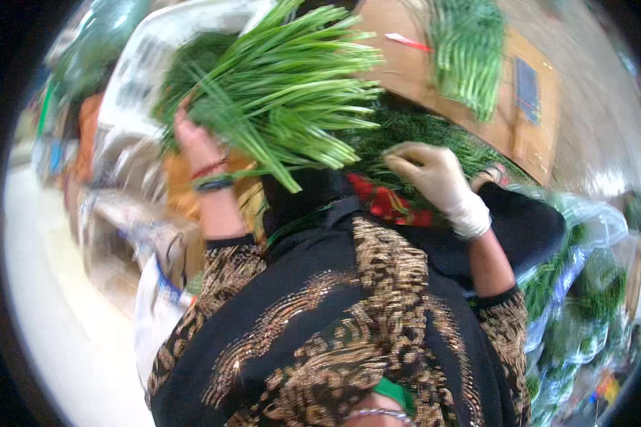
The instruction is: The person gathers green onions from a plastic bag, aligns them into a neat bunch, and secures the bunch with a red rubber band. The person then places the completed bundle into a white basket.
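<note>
A large bunch of long green stalks with leafy tops (pixel 299 85) rests in my bare left hand (pixel 195 136), the pale cut ends pointing right. A few stalks cross it at a slant, and one thin stalk lies over the wrist. My right hand (pixel 424 173), in a thin whitish glove, is right of the bunch, apart from it. Its thumb and forefinger are close together; whether a thin stem is between them cannot be told. Below it is a heap of dark green feathery herbs (pixel 422 133) beside a red patterned cloth (pixel 387 200).
A wooden board (pixel 537 133) at the upper right bears another bunch of green stalks (pixel 473 58), a red-and-white thin object (pixel 408 41) and a dark flat block (pixel 527 88). A white crate (pixel 123 69) stands at the upper left. Clear plastic bags of greens (pixel 577 309) lie at the right.
</note>
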Demonstrator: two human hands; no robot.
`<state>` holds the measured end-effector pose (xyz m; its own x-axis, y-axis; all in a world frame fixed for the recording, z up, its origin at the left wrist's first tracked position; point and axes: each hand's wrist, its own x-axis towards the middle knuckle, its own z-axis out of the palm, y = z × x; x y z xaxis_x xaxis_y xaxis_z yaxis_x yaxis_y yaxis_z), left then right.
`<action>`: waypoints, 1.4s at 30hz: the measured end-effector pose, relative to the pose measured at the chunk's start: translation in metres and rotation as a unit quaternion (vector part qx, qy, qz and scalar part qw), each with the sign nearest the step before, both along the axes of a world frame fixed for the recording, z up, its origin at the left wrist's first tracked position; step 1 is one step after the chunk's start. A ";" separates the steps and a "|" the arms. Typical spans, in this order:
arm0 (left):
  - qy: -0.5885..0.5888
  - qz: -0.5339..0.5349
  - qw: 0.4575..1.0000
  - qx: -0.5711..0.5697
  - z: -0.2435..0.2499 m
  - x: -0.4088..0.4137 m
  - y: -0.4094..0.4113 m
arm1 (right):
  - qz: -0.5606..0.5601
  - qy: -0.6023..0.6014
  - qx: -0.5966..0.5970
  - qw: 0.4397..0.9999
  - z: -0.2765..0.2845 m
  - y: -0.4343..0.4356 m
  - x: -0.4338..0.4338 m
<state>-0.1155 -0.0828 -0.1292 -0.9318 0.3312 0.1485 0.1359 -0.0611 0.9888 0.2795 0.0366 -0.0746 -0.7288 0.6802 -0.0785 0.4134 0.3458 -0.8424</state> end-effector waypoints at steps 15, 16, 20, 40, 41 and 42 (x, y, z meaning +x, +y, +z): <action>0.091 -0.037 0.990 -0.101 -0.041 -0.068 -0.068 | -0.022 0.213 -0.498 0.841 -0.019 -0.016 -0.158; 0.096 -0.042 0.990 -0.099 -0.035 -0.071 -0.070 | -0.037 0.230 -0.518 0.823 -0.012 -0.014 -0.160; 0.079 -0.098 0.989 -0.073 -0.013 -0.055 -0.070 | -0.031 0.260 -0.480 0.837 -0.013 -0.011 -0.141; -0.055 -0.056 0.995 0.065 -0.017 -0.022 -0.034 | -0.110 0.131 0.116 0.978 0.022 0.047 -0.036; 0.017 -0.054 0.997 0.048 -0.014 -0.012 -0.030 | -0.095 0.164 0.199 0.962 0.036 0.052 -0.052; 0.009 -0.064 0.996 0.058 -0.010 -0.010 -0.031 | -0.070 0.178 0.255 0.948 0.045 0.054 -0.068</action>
<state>-0.1252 -0.1140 -0.1389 -0.8800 0.4270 0.2081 0.1366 -0.1921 0.9718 0.2119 0.0907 -0.0295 -0.5474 0.6550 0.5209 0.2063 0.7088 -0.6746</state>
